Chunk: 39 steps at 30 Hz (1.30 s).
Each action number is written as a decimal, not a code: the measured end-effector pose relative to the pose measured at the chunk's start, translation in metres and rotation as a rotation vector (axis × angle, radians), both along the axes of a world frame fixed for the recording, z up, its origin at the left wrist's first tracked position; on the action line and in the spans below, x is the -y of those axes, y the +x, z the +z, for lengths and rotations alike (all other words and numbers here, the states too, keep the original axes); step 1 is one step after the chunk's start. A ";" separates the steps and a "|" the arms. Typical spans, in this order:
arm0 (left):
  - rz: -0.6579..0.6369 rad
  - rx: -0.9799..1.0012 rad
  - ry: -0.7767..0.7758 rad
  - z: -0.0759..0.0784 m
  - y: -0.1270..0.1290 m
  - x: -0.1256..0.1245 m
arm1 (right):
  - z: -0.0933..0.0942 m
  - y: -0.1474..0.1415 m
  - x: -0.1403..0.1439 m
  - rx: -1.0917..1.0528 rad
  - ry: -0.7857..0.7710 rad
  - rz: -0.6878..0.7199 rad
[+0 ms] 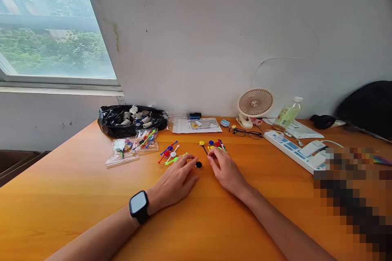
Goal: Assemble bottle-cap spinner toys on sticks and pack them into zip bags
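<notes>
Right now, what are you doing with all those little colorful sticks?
A person rests both hands on the orange table. The left hand lies beside a small black disc and some colorful sticks. The right hand touches another pile of pieces. Neither hand is lifting anything.

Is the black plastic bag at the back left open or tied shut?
Open: the black plastic bag gapes at the top, with small spools showing inside.

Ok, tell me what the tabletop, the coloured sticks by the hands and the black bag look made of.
Tabletop: likely varnished wood or laminate, orange with grain and sheen.
Coloured sticks: probably plastic, bright uniform colours.
Black bag: thin plastic film, crinkled and glossy.
</notes>
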<state>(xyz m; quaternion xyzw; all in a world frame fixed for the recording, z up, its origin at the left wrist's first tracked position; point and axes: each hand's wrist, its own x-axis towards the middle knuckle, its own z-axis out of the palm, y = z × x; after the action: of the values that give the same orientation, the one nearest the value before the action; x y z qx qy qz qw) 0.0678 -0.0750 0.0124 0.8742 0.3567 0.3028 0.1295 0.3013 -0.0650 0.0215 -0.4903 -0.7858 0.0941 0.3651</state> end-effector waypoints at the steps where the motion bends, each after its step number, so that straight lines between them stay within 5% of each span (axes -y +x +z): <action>1: -0.019 -0.006 -0.002 0.000 0.004 0.001 | -0.001 -0.001 0.000 -0.052 -0.020 0.007; 9: -0.071 0.085 -0.208 0.004 0.007 0.000 | 0.000 -0.008 0.004 -0.314 0.017 0.057; 16: -0.107 0.624 -0.706 -0.005 0.005 -0.005 | 0.011 -0.022 0.024 -0.389 0.021 0.291; 23: -0.233 0.762 -0.918 -0.004 0.003 -0.006 | 0.006 -0.024 0.027 -0.329 0.019 0.371; 31: -0.149 0.747 -0.998 0.013 -0.001 -0.001 | 0.006 -0.022 0.024 -0.360 -0.040 0.339; 39: -0.107 0.753 -0.985 0.011 -0.003 -0.002 | 0.010 -0.012 0.013 -0.523 -0.274 0.294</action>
<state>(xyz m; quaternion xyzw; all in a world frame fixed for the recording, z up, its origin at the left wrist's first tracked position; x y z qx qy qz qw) 0.0650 -0.0727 0.0230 0.5617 0.3402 0.3833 0.6495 0.2891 -0.0785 0.0313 -0.3753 -0.7080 0.3734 0.4674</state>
